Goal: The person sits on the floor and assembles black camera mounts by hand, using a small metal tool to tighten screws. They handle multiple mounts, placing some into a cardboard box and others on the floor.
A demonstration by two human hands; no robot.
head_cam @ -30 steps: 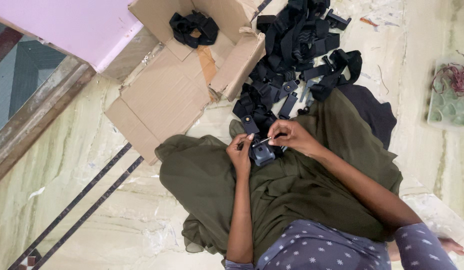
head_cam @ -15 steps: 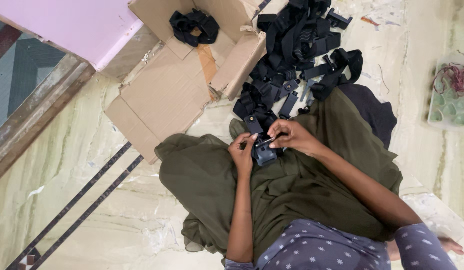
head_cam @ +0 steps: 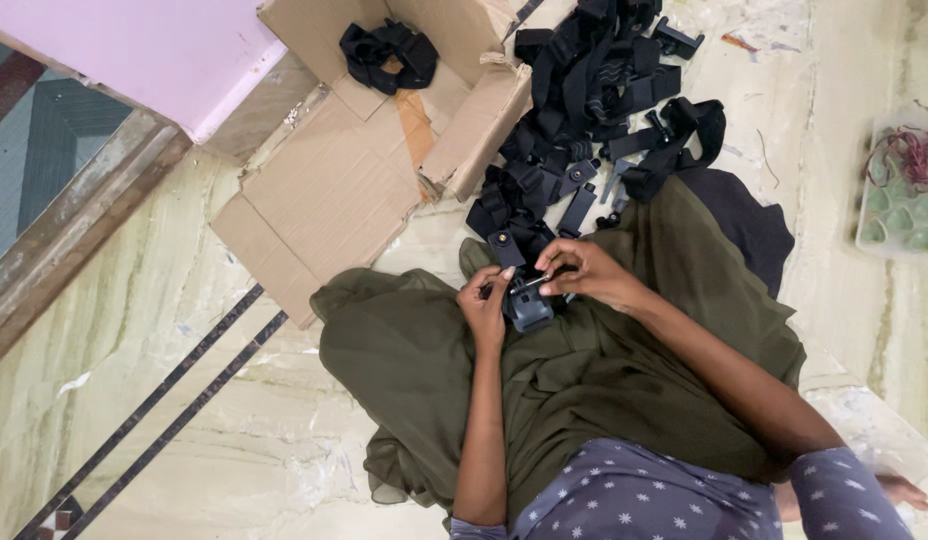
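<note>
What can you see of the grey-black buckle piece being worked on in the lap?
The buckle piece is a small, dark grey-black block, plastic by its look, resting on the olive cloth over the lap. A thin pale metal pin or tool lies across its top. The left hand pinches its left side; the right hand covers its upper right. Finer details are hidden.

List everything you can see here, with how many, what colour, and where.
Cardboard box: one, brown, flattened open on the floor, upper middle.
Strap bundle: one, black, lying on the box.
Strap and buckle pile: many, black, on the floor beside the box.
Tray: one, pale green, right edge, reddish cords on it.
Buckle piece: one, grey-black, over the olive cloth.
Left hand: beside the piece.
Right hand: pinching a small pin over it.
</note>
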